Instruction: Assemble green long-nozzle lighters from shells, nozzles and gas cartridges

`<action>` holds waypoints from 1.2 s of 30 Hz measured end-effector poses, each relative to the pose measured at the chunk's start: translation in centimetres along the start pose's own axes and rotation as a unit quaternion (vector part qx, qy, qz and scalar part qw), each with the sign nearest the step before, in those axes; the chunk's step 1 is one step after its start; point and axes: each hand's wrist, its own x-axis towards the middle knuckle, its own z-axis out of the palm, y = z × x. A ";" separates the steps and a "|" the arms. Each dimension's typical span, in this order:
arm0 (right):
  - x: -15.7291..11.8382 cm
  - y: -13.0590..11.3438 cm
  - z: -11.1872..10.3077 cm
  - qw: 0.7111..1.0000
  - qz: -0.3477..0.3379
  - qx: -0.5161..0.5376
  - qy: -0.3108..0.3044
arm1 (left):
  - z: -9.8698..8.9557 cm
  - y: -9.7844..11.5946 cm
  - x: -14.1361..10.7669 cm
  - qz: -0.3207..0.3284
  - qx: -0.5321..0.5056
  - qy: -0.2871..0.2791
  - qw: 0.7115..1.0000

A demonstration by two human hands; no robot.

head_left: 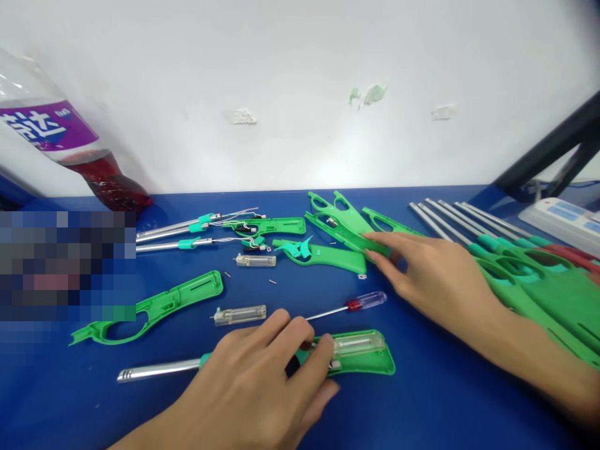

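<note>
My left hand (267, 375) is closed on a half-built long-necked lighter, whose green shell (375, 365) lies on the blue table. Its clear fuel tank (359, 344) sits in the shell, and its metal tube (159, 370) points left; the middle is hidden under my fingers. Farther back, my right hand (431, 275) pinches a green shell half (344, 236) in a small pile of halves. Just beyond my left fingers lies a screwdriver (365, 301) with a clear and red handle. Two loose fuel tanks, one near (241, 315) and one farther back (256, 260), lie to the left.
A single shell half (182, 294) lies at left. Behind it are metal tubes (164, 245) with wires, teal triggers (300, 249) and small screws (272, 281). Finished-looking lighters (539, 281) are stacked at right, near a white power strip (562, 222). A drink bottle (70, 137) stands back left.
</note>
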 end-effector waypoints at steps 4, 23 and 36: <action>0.0 0.0 0.0 1.000 0.001 0.002 -0.003 | 0.1 0.0 0.1 0.002 0.000 -0.005 1.000; 0.0 -0.1 -0.2 1.000 0.005 0.015 -0.006 | -0.3 0.1 0.2 -0.004 -0.002 0.002 1.000; 0.0 -0.1 -0.1 1.000 0.007 0.018 -0.005 | -0.1 0.2 0.3 -0.006 -0.007 0.006 1.000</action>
